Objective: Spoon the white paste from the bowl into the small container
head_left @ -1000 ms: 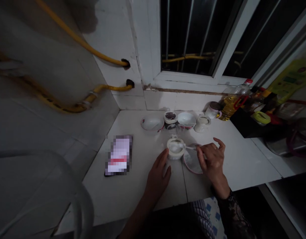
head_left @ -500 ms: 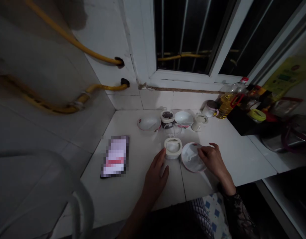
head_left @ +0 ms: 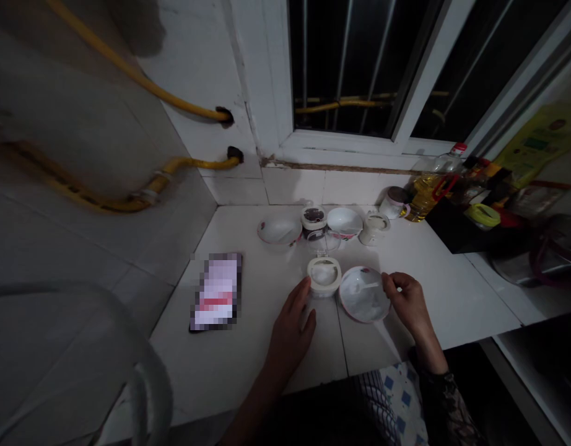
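Observation:
On the white tiled counter (head_left: pixel 248 347) a small open white jar (head_left: pixel 323 276) with white powder stands before me. My left hand (head_left: pixel 292 328) rests against its left side, fingers loosely curved round it. To its right lies a shallow pink-rimmed bowl (head_left: pixel 364 303) with white powder inside. My right hand (head_left: pixel 409 300) is at the bowl's right rim, fingers pinched on the handle of a small white spoon (head_left: pixel 370 286) that lies across the bowl.
A phone (head_left: pixel 217 291) lies at the left. Behind the jar stand two bowls (head_left: pixel 278 230), a dark-lidded jar (head_left: pixel 313 218) and a cup (head_left: pixel 373 227). An oil bottle (head_left: pixel 429 183) and packets crowd the right. Yellow gas pipes (head_left: pixel 174 167) run along the left wall.
My right hand carried the spoon from the open jar across to the bowl and now rests at the bowl's right rim. My left hand stayed by the jar.

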`<state>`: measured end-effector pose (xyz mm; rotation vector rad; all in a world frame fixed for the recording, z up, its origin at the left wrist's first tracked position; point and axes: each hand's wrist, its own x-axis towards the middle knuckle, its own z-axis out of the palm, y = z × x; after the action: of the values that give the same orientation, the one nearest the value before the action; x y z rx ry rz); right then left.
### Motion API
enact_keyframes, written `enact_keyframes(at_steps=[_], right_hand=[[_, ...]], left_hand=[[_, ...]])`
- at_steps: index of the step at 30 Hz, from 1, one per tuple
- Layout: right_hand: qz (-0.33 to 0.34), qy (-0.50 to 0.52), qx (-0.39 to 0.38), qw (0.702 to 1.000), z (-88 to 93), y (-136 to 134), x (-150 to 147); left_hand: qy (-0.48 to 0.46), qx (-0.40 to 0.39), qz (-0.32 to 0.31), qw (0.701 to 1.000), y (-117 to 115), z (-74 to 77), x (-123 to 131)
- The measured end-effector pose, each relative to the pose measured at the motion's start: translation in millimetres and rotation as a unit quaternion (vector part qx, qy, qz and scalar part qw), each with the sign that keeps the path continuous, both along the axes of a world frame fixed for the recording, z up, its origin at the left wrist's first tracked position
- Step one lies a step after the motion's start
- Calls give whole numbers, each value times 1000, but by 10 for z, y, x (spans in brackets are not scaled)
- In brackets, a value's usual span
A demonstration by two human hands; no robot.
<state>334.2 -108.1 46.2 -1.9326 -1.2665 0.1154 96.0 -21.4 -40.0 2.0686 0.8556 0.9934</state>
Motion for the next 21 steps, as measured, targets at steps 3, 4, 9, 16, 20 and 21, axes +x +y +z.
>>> enact_keyframes(at_steps=[3, 4, 9, 16, 20, 21], right_hand=[[-22, 55, 5, 998, 17, -65, 13], [-28, 76, 6, 997, 18, -80, 12], [-39, 154, 23, 987, 4, -89, -6], [-52, 58, 124, 989, 179, 42, -175], [11, -153, 203, 967, 288, 165, -366], [37, -210, 199, 956, 295, 194, -412]], left_hand=[[-1, -7, 3, 1000, -2, -4, 2], [-1, -10, 4, 1000, -2, -5, 3], [2, -13, -2, 1000, 4, 1, 2], [-5, -17, 2, 1000, 2, -8, 5], [-6, -22, 6, 1000, -3, -19, 19], [-5, -21, 7, 1000, -2, -19, 21]])
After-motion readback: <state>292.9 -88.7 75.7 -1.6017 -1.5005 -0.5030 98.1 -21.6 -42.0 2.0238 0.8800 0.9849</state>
